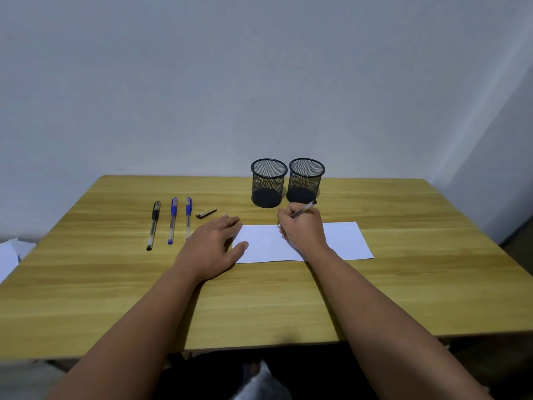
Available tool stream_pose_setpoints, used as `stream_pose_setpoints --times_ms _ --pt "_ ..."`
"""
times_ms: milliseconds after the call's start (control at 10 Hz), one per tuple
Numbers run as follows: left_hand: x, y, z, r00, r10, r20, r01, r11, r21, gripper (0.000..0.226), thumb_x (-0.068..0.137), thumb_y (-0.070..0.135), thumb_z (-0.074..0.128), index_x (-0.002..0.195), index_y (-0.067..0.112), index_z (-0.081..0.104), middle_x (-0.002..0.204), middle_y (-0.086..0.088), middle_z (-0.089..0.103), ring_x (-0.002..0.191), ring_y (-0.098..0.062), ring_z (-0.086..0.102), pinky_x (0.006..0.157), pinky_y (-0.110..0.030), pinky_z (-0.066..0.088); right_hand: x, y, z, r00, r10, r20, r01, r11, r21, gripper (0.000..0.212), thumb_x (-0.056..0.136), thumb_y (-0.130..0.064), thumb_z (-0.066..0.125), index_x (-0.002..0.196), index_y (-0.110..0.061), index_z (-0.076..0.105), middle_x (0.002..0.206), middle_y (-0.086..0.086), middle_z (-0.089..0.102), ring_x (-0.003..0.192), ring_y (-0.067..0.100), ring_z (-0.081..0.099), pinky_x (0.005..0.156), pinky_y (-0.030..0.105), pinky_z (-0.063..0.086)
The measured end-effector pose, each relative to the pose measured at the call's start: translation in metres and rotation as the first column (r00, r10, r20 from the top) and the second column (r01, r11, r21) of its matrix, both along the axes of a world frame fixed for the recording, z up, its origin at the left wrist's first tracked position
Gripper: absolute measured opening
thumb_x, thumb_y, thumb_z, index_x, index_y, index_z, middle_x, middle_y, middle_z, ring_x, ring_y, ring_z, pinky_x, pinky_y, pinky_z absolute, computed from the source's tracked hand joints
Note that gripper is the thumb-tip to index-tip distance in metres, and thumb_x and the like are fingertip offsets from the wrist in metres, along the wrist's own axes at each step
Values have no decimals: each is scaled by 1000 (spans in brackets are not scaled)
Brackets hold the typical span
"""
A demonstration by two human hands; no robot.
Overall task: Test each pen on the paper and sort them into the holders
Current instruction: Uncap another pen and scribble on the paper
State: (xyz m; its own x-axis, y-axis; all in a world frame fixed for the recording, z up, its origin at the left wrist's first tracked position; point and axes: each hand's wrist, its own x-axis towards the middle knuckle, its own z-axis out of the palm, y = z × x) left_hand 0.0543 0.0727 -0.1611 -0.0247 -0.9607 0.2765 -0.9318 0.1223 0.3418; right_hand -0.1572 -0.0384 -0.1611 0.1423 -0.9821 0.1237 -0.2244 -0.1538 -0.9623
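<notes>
Pen (302,209) is pinched in the curled fingers of the right hand (302,232), tip on the paper (343,241). Left hand (215,246) lies flat and spread, thumb on the sheet's edge. If this thumb lifts, the paper may slide under the stroke.

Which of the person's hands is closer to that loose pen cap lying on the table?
Left. The left hand rests just in front of the pen cap, fingertips close beside it; the right hand writes on the paper, farther right.
</notes>
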Motion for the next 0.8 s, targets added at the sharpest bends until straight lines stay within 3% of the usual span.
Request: stream_pose_setpoints --times_ms 600,800 --pt "-1 1 1 1000 -6 -7 6 1000 -4 60 98 52 53 150 23 49 159 8 42 151 -10 28 120 -36 30 -2 1 -2 999 -45 -8 45 999 -22 39 100 -18 65 77 10 51 73 38 57 57 31 61 54 36 54" --pt "-1 1 1 1000 -2 -10 2 1000 0 60 98 52 53 150 23 49 159 8 42 151 -10 28 120 -37 31 -4 -1 -2 998 -67 20 68 997 -22 38 99 -16 64 76 10 47 71 39 50 58 30 60 53 36 51"
